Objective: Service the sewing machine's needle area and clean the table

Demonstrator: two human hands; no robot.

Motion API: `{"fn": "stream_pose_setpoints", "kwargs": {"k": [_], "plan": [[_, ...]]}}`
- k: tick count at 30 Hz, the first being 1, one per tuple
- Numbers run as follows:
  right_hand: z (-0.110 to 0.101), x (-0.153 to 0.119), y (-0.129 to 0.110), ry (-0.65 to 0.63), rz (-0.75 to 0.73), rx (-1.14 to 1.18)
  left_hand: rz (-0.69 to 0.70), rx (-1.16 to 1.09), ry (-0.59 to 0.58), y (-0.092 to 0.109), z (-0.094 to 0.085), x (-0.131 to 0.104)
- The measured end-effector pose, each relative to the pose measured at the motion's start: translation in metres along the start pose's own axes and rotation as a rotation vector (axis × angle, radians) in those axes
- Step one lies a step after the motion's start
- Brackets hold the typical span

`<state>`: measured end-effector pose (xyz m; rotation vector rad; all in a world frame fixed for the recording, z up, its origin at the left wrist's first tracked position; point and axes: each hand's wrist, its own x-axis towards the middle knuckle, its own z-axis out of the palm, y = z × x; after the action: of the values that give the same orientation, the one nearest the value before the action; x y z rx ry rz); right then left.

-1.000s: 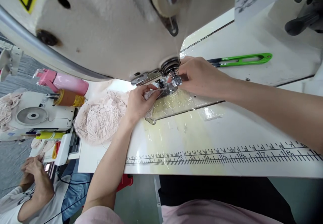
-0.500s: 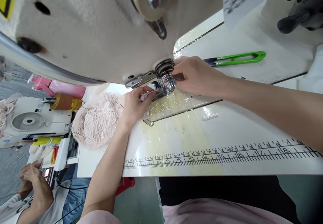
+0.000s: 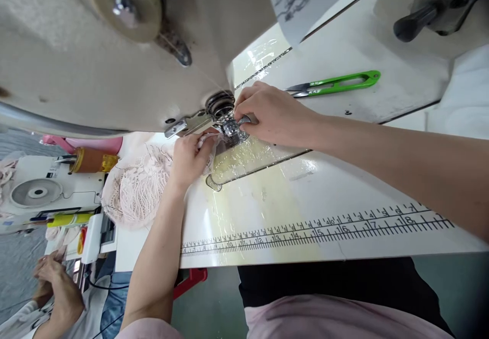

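The sewing machine [image 3: 137, 92] fills the upper left, its needle and presser foot area [image 3: 230, 129] between my two hands. My left hand [image 3: 190, 157] is closed, pinching pale lace fabric [image 3: 209, 162] just left of the presser foot. On the other side, my right hand [image 3: 269, 112] has its fingers bent together against the foot area. A small shiny metal piece [image 3: 244, 120] shows at those fingertips; I cannot tell whether it is held or part of the machine. A bunched pile of pale pink lace [image 3: 139, 186] lies left of my left forearm.
Green-handled thread snips [image 3: 340, 83] lie behind my right hand. A printed ruler [image 3: 305, 232] runs along the table's front edge. Beyond the lace stand an amber container [image 3: 87, 160] and another machine [image 3: 38, 189]. A co-worker's hands [image 3: 49, 273] are at lower left.
The camera view has turned, so the machine head and both hands appear further left. My right hand's fingers show more fully beside the foot, with the shiny piece visible. The left hand keeps its pinch.
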<state>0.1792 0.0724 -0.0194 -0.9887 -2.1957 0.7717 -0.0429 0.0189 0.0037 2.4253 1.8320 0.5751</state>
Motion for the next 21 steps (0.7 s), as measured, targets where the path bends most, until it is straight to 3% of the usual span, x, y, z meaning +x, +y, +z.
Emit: {"fn": "stream_pose_setpoints", "kwargs": {"k": [9,14,18,21], "plan": [[-0.005,0.001,-0.003,-0.023,-0.012,-0.015,-0.014,-0.011,0.005,0.017,0.006,-0.005],[-0.029,0.005,-0.014,-0.085,0.075,-0.121,-0.207,0.043,0.093,0.023,0.013,-0.006],[-0.050,0.005,-0.023,-0.116,0.196,-0.171,-0.163,-0.044,0.155,0.017,0.016,-0.006],[-0.060,0.000,-0.016,-0.135,0.170,-0.214,-0.128,-0.066,0.160,0.013,0.016,-0.006]]}}
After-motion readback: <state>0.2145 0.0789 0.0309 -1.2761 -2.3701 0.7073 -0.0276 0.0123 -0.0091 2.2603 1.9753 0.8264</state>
